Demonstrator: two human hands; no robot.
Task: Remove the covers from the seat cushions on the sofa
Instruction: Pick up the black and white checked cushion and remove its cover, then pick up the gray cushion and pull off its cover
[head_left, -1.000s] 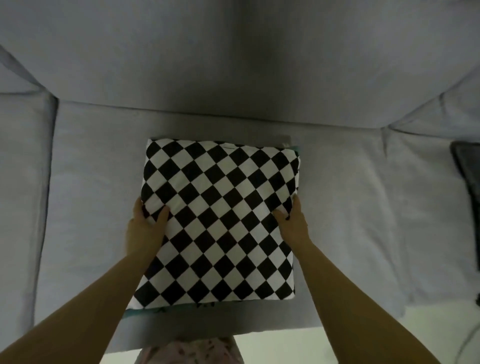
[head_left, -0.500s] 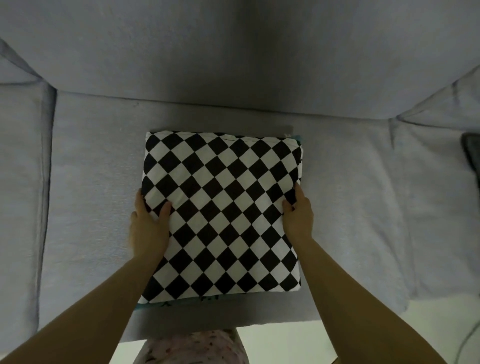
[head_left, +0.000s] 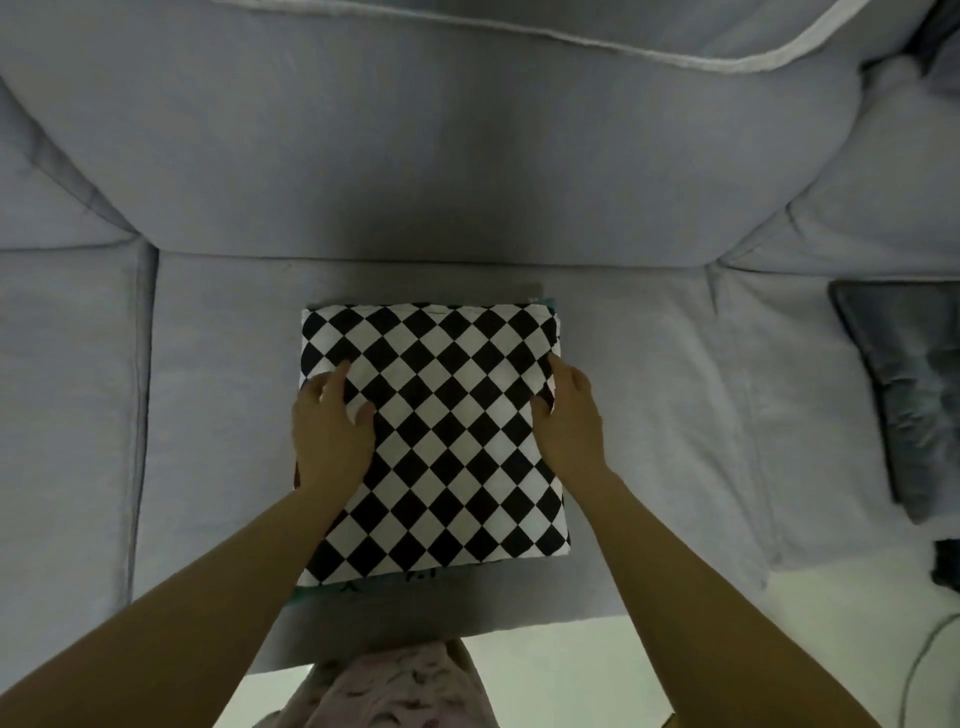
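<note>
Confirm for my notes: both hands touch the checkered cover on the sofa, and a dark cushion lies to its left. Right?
No: the head view shows the dark cushion right of the checkered cover. The left hand and right hand do touch it.
</note>
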